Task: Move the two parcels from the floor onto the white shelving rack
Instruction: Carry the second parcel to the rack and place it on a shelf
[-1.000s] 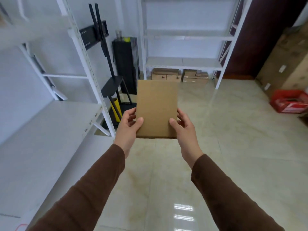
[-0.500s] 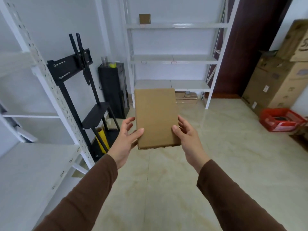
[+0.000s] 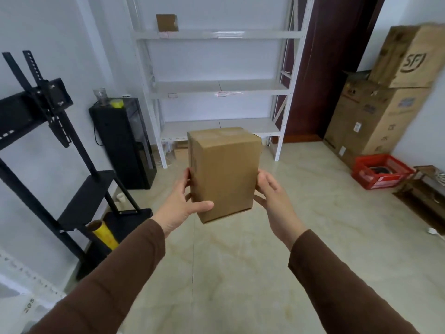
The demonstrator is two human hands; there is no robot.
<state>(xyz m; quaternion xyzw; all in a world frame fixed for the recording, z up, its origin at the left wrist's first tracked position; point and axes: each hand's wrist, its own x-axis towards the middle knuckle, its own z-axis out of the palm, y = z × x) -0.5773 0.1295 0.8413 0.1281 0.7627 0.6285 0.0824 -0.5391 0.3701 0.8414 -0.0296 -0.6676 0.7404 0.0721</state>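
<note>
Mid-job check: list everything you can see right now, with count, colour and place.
Held parcel: one, brown cardboard, centre, in the air between both hands.
Small parcel: one, brown, top shelf, left end.
Shelving rack: one, white, back wall.
Large cartons: stacked, brown, right wall.
Crate: one, red, floor right.
Cabinet: one, black, left of the rack.
Mount stand: one, black, left.
Roll: one, yellow, on the stand's base.
Left hand: gripping the parcel's left side.
Right hand: against its right side.
</note>
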